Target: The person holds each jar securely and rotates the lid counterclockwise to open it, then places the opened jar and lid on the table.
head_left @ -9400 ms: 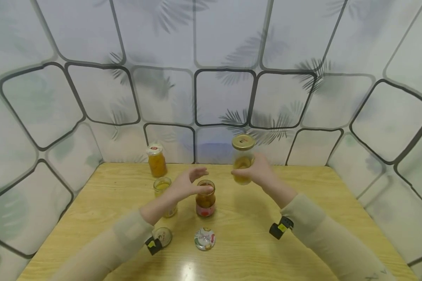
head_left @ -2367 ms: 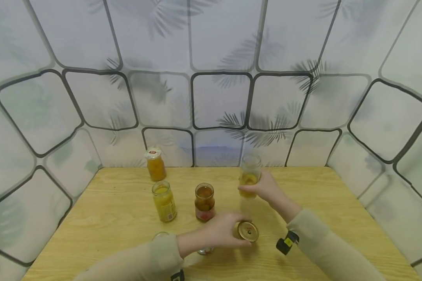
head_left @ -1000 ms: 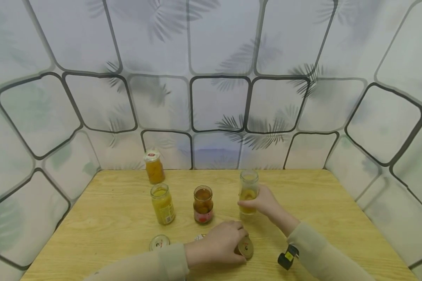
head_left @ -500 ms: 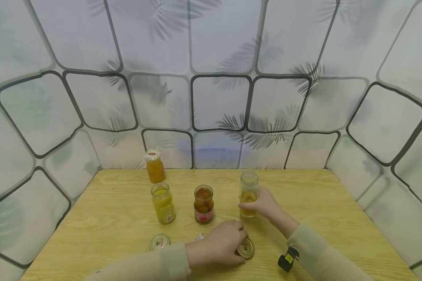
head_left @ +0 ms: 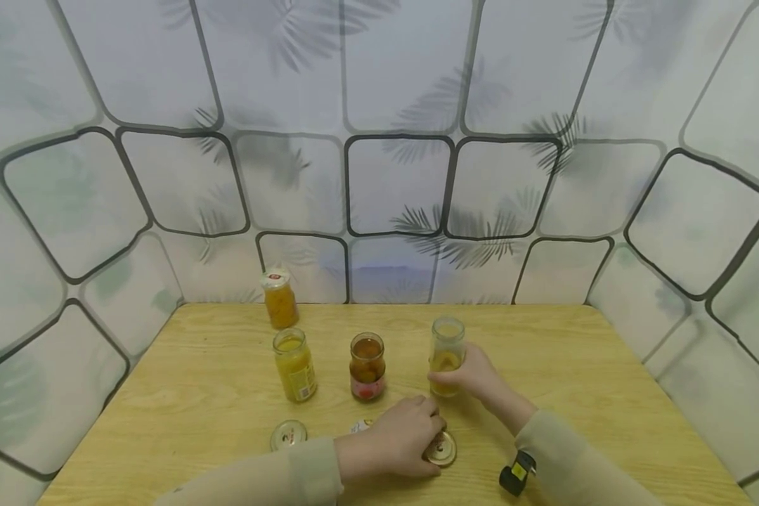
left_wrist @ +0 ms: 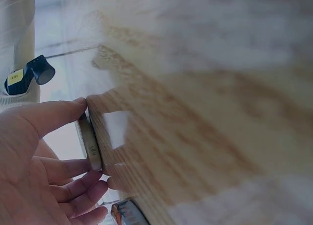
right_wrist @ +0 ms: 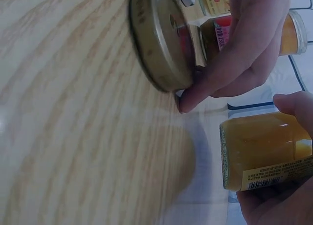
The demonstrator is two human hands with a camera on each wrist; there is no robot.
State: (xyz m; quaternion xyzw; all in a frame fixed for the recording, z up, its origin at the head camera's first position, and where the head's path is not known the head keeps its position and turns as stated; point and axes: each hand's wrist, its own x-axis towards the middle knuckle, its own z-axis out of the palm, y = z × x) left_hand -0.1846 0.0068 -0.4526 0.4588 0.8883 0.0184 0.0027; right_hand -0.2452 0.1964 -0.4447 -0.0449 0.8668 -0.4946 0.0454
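Note:
A gold jar lid (head_left: 441,450) lies low at the front of the table, pinched between the thumb and fingers of my left hand (head_left: 400,437). In the left wrist view the lid (left_wrist: 90,143) shows edge-on at the tabletop. My right hand (head_left: 477,376) grips a lidless glass jar (head_left: 448,344) of yellow fruit around its side. In the right wrist view the jar (right_wrist: 266,146) has a label with a barcode, and a gap shows between its base and the table. Left of it stands an open jar of dark amber fruit (head_left: 367,369) with a pink label.
An open yellow jar (head_left: 295,369) stands further left. Behind it is a lidded jar of orange fruit (head_left: 281,303). Another gold lid (head_left: 288,436) lies flat at the front left. A patterned lid (head_left: 360,426) is mostly hidden by my left hand. Patterned walls enclose the wooden table (head_left: 190,393).
The gold lid has come off the right-hand jar and been brought down to the table by my left hand, flattening lately. My right hand has lowered the jar toward the tabletop.

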